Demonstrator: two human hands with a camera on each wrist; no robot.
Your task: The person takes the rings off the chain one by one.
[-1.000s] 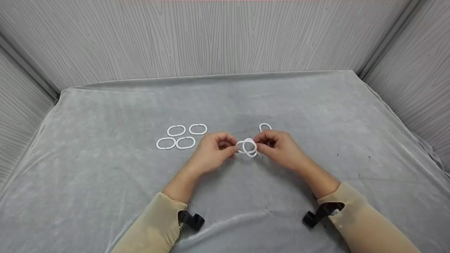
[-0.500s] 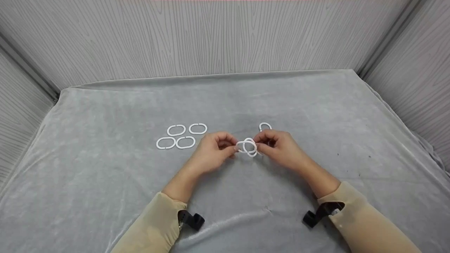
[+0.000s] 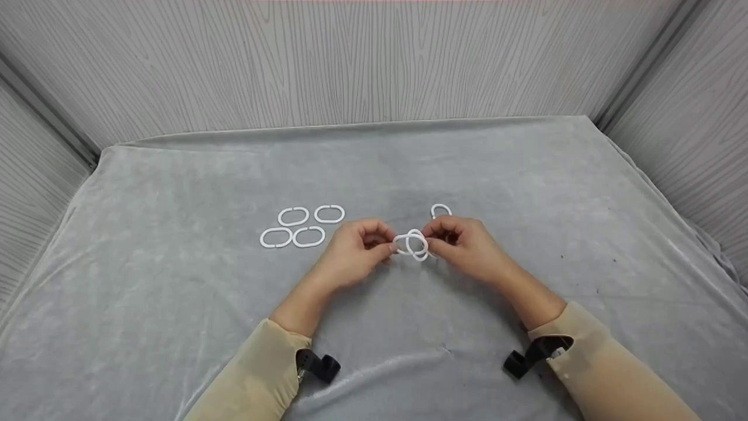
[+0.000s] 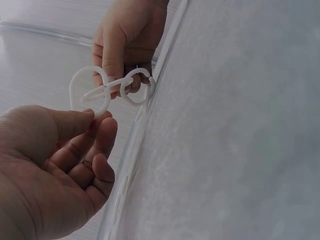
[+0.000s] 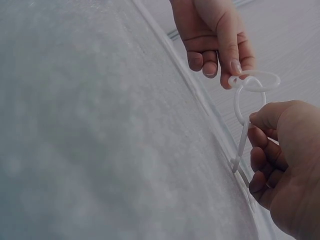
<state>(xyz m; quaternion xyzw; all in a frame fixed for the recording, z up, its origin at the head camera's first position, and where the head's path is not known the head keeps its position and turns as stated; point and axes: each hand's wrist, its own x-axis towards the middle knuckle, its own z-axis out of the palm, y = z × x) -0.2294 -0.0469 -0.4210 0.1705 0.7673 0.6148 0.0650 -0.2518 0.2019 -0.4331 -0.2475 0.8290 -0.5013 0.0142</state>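
Observation:
My left hand (image 3: pixel 357 250) pinches a white plastic oval chain link (image 4: pixel 71 92) between thumb and index finger. This link crosses through a second white link (image 5: pixel 237 104), whose lower end my right hand (image 3: pixel 467 248) pinches with thumb and fingertips. From that second link a third link (image 5: pixel 243 142) hangs beside the right fingers, with part of a further one below it, partly hidden by the hand. Both hands face each other, close together over the cloth. Just beyond the right hand, the curved end of another white link (image 3: pixel 440 206) shows; the hand covers the rest.
Several loose white links (image 3: pixel 276 238) lie flat to the left of the left hand, two of them touching end to end. Grey cloth (image 3: pixel 234 327) with soft folds covers the table. Grey wood-grain panels (image 3: pixel 350 64) stand at the back and sides.
Both hands stay in place with the links between them. The link at the left fingertips has shifted very slightly to the right.

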